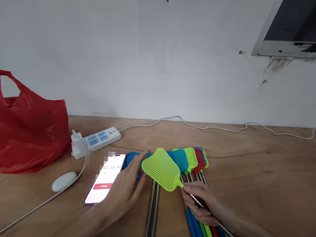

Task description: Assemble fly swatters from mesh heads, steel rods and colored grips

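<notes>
My right hand (200,202) is closed around the thin metal rod of a yellow-green fly swatter (161,169), just below its perforated head. The swatter is lifted at a slant, and its rod ends bare at the lower right. My left hand (124,186) reaches over the blue swatter heads (130,158), its fingers stretched and apart beside the yellow-green head's left edge. Whether its fingertips touch either head, I cannot tell. Two bare metal rods (151,212) run down from under the raised head. Beneath my right hand lie several fly swatters (190,158) with coloured heads and grips.
A lit phone (105,181) showing a timer lies beside my left forearm. Further left are a white power strip (102,138), a white rounded device (63,181) with a cable, and a red plastic bag (24,134). A white cord (211,128) runs along the wall.
</notes>
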The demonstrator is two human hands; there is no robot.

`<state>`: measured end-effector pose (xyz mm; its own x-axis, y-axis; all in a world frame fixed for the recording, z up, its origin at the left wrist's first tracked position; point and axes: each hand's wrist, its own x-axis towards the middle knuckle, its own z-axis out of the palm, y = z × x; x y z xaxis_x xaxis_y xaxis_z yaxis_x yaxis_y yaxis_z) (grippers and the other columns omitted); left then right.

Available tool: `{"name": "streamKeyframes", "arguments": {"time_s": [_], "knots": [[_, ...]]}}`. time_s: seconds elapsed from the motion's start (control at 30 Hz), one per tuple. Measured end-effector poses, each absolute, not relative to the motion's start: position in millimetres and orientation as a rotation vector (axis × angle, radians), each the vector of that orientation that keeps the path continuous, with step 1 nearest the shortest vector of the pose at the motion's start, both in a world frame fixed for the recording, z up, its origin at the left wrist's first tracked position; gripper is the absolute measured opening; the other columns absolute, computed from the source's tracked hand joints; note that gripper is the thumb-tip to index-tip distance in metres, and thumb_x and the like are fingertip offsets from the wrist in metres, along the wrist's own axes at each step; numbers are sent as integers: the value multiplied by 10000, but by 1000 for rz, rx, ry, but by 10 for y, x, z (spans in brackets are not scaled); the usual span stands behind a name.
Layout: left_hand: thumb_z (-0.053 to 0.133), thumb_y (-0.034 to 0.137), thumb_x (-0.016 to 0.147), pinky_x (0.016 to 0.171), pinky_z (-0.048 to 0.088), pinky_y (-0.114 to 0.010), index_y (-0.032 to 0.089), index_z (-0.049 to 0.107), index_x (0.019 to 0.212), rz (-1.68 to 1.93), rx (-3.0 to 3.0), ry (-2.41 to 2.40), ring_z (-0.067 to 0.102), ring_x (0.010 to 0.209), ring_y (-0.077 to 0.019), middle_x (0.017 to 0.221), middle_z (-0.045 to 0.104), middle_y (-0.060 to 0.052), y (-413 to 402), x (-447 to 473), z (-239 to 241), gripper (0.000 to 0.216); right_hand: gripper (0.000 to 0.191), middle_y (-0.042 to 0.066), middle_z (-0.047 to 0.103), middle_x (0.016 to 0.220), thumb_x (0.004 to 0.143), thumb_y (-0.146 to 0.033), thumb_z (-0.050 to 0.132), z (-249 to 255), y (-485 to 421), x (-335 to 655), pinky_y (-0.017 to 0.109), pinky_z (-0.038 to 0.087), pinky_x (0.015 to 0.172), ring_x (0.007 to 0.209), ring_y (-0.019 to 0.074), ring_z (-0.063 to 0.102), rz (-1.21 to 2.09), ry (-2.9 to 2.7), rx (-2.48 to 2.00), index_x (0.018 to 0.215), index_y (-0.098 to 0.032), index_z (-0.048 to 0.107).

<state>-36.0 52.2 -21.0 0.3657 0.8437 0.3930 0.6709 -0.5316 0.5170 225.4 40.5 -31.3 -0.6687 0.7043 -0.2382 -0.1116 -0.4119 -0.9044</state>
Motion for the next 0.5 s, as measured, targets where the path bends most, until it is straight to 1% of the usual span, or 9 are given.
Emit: {"name": "streamKeyframes", "arguments": {"time_s": [0.07,0.13,0.23,0.3,0.33,0.4,0.43,0.47,0.5], "knots": [[376,193,993,1009,467,-469,257,301,1488,980,2385,1273,537,1263,-302,1390,531,-142,529,-380,-223,505,430,-137,323,370,845,-581,599,-283,372,2247,160,132,238,238,29,158,2128,-1290,-883,654,-227,447],[365,135,966,1059,431,-468,256,409,1405,1021,2416,1229,504,1299,-292,1409,503,-129,536,-406,-244,458,447,-136,319,366,823,-602,613,-244,343,2235,168,112,244,239,28,161,2129,-1306,-941,642,-226,453],[355,102,951,1026,450,-440,244,500,1259,1069,2437,1191,531,1261,-279,1379,527,-122,538,-439,-273,369,470,-141,295,349,803,-639,616,-200,312,2223,182,92,250,248,29,134,2123,-1362,-1011,638,-227,461],[357,138,976,976,469,-419,229,526,1158,1089,2429,1180,560,1215,-285,1354,558,-130,532,-447,-280,265,475,-143,282,342,813,-647,601,-190,295,2222,189,84,253,253,31,120,2123,-1408,-1038,639,-228,460],[358,169,994,936,480,-402,227,533,1114,1081,2411,1192,584,1166,-284,1305,590,-130,527,-445,-280,220,474,-142,280,343,822,-644,593,-189,288,2223,191,80,253,255,31,117,2124,-1428,-1047,637,-229,457],[366,234,1019,791,496,-347,229,532,1021,1043,2355,1238,639,960,-257,1076,663,-97,515,-433,-275,165,466,-139,284,352,841,-628,582,-191,278,2228,192,80,253,261,34,121,2117,-1460,-1069,637,-230,454],[370,260,1026,702,478,-317,233,520,970,1030,2322,1260,634,825,-232,926,659,-59,508,-423,-271,162,462,-139,284,357,848,-623,578,-192,276,2231,192,80,252,263,35,123,2110,-1475,-1078,640,-230,455],[371,276,1031,627,444,-294,237,500,919,1023,2292,1270,600,708,-206,801,622,-20,502,-413,-267,175,459,-139,282,361,854,-621,575,-191,275,2233,191,83,252,266,36,124,2100,-1492,-1081,643,-231,456],[371,286,1034,576,405,-279,241,477,875,1022,2268,1265,555,626,-184,717,575,11,495,-401,-261,197,460,-140,280,365,858,-622,572,-186,276,2235,190,83,251,269,37,129,2086,-1512,-1081,645,-231,457]]}}
